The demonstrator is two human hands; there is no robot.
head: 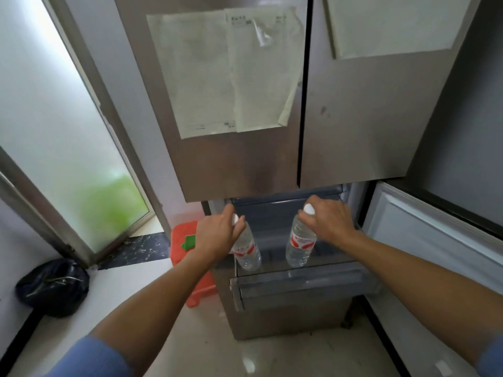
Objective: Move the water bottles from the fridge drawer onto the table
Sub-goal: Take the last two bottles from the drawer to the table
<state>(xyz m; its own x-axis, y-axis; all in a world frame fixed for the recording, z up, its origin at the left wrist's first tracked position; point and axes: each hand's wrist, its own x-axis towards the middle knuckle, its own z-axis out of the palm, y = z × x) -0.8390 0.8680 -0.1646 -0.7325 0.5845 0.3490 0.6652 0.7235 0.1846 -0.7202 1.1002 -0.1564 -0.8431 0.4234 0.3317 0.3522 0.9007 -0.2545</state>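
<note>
Over the open fridge drawer (299, 278), the left hand (217, 232) grips one bottle (246, 248) by its neck; the right hand (329, 221) grips another bottle (300, 244) likewise.

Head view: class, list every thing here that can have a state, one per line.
Left hand, gripping the left bottle by its neck.
Right hand, gripping the right bottle by its neck.
Left bottle, upright, capped.
Right bottle, upright, capped.
Fridge drawer, pulled open.
Upper fridge doors, closed.
</note>
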